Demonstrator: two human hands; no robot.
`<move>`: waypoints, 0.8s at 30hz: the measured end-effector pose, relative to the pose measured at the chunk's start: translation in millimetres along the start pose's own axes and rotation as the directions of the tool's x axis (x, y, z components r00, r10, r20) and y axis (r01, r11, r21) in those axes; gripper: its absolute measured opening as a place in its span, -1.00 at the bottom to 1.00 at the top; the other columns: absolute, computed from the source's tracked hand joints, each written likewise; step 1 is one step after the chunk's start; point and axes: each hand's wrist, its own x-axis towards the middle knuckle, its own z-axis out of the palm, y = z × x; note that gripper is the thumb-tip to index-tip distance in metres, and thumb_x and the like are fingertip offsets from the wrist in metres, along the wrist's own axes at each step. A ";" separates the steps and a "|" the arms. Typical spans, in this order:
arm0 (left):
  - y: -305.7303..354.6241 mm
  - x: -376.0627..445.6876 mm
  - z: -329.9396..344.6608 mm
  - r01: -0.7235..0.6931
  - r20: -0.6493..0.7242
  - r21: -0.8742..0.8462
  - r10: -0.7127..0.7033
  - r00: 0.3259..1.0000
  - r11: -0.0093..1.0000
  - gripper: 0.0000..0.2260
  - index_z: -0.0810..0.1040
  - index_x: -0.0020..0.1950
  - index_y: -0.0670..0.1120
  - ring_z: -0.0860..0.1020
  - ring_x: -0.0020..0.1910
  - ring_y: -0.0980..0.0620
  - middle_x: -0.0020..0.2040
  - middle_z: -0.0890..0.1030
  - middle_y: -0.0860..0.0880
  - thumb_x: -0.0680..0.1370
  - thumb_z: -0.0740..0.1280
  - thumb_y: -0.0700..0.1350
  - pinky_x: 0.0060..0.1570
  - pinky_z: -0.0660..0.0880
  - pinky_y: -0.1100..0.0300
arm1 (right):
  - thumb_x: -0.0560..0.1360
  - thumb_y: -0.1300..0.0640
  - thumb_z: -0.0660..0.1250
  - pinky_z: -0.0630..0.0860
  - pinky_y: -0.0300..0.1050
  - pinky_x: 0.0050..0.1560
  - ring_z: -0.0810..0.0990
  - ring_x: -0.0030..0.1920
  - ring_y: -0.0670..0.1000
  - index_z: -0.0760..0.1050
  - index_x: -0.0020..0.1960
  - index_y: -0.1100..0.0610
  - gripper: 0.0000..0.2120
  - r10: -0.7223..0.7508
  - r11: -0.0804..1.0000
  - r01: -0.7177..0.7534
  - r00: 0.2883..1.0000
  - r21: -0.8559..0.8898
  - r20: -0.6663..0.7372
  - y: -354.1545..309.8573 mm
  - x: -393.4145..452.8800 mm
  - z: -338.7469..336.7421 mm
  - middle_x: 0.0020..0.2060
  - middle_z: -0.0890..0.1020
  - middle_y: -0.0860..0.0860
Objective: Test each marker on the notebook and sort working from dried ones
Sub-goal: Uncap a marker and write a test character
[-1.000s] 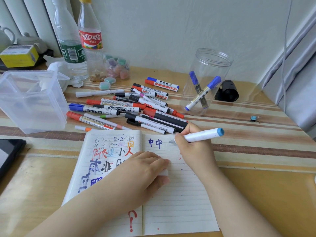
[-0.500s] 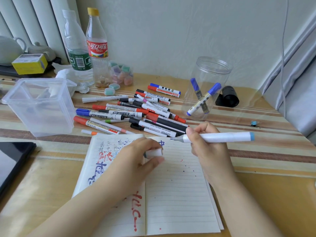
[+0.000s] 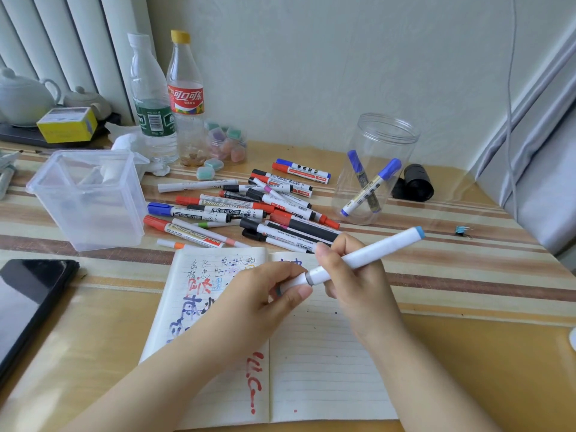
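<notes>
We hold the white marker (image 3: 367, 258) above the open notebook (image 3: 324, 363), our right hand (image 3: 352, 275) wrapped around its barrel and our left hand (image 3: 268, 294) pinching the cap (image 3: 294, 282) over its tip end. It looks light, stiff and smooth, so a grip at mid-barrel should steady it while the cap seats; the slick plastic could twist between the fingers. Just beyond our hands lies the pile of loose markers (image 3: 249, 207) on the surface. Beyond our right hand stands the round clear jar (image 3: 378, 169), holding two blue-capped markers leaning crossed. Beyond and to the outside of our left hand sits the square clear tub (image 3: 88, 198); we cannot tell whether it holds any marker.
</notes>
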 end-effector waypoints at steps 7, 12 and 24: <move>-2.7 -0.9 2.7 -0.110 -0.050 0.130 0.118 0.992 0.985 -0.69 0.48 -0.21 -0.09 0.33 -0.43 0.14 -0.45 0.33 0.06 0.53 0.18 0.12 -0.43 0.24 0.41 | 0.38 0.12 0.25 0.22 -0.22 -0.44 0.22 -0.51 -0.07 0.24 -0.49 -0.04 -0.68 0.069 0.991 -0.064 0.997 0.114 -0.046 3.6 -1.2 9.8 -0.58 0.24 -0.12; -3.6 -1.3 2.2 -0.131 -0.029 0.122 0.136 0.990 0.984 -0.64 0.50 -0.19 -0.14 0.34 -0.41 0.12 -0.46 0.33 0.13 0.52 0.12 0.13 -0.43 0.23 0.45 | 0.30 0.02 0.30 0.25 -0.24 -0.45 0.26 -0.49 -0.10 0.25 -0.46 -0.03 -0.74 0.057 0.977 -0.055 0.998 0.208 -0.001 9.8 -4.6 11.6 -0.56 0.29 -0.13; -2.6 -3.0 -4.7 -0.138 0.036 0.084 0.135 0.990 0.987 -0.75 0.56 -0.13 -0.02 0.33 -0.49 0.14 -0.45 0.39 0.07 0.54 0.19 0.09 -0.48 0.20 0.42 | 0.28 -0.04 0.30 0.25 -0.21 -0.40 0.27 -0.42 -0.08 0.22 -0.43 0.01 -0.72 0.044 0.970 -0.058 0.997 0.236 0.062 11.7 -10.7 18.4 -0.49 0.24 0.01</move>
